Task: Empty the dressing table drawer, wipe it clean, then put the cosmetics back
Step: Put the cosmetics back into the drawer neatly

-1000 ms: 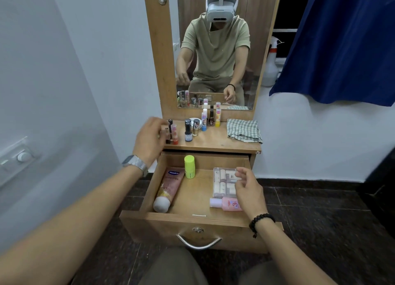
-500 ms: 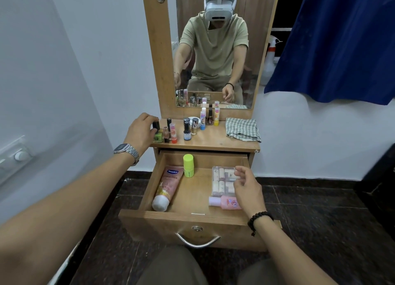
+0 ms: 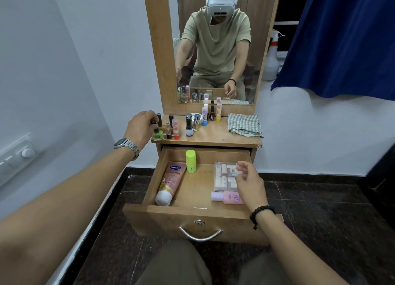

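Observation:
The wooden drawer stands pulled out below the dressing table top. Inside lie a pink tube at the left, a lime-green bottle at the back, a clear box of small tubes and a small pink bottle at the right. My left hand pinches the black cap of a green nail polish bottle that stands on the top's left edge. My right hand hovers over the clear box, fingers curled loosely and holding nothing.
Several small bottles and sticks stand on the table top, with a folded checked cloth at its right. A mirror rises behind. A blue curtain hangs at the right; a white wall is close on the left.
My left hand has slid left to the table top's edge and set the green bottle down there. My right hand stays over the clear box.

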